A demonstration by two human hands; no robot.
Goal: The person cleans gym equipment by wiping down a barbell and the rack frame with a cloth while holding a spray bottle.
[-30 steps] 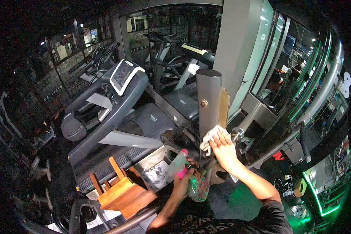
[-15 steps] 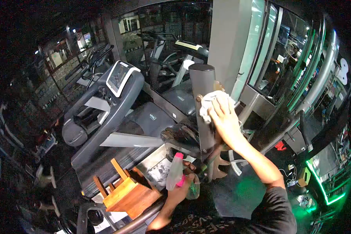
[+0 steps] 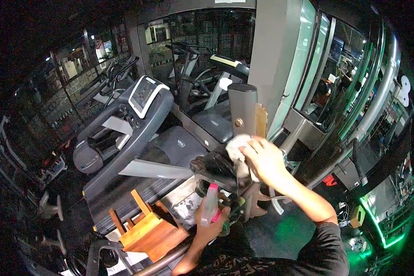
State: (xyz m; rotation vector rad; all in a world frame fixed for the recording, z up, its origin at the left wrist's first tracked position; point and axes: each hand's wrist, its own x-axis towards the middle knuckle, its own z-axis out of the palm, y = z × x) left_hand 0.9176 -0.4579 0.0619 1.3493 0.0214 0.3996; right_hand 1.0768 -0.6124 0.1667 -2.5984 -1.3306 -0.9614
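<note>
My right hand [image 3: 266, 162] is closed over a crumpled white cloth [image 3: 237, 146]. It presses the cloth against the lower part of an upright dark grey pad [image 3: 243, 103], which has a round fastener on its face and a worn, tan side edge. Lower down, my left hand [image 3: 208, 229] wraps round a spray bottle [image 3: 210, 206] with a translucent head and pink parts. My fingers and the dark background hide much of the bottle's body. Black padding [image 3: 211, 165] lies just left of the cloth.
A wooden stool-like piece [image 3: 156, 237] lies tilted left of my left hand. Beyond it stands a treadmill [image 3: 145, 99] with a white-rimmed console. A grey pillar [image 3: 273, 55] rises behind the pad. Glass panels and a metal rail [image 3: 377, 106] run along the right.
My right hand has slid the cloth down the pad, exposing its upper face and worn edge. The left hand still holds the spray bottle, now turned slightly. The view has shifted a little.
</note>
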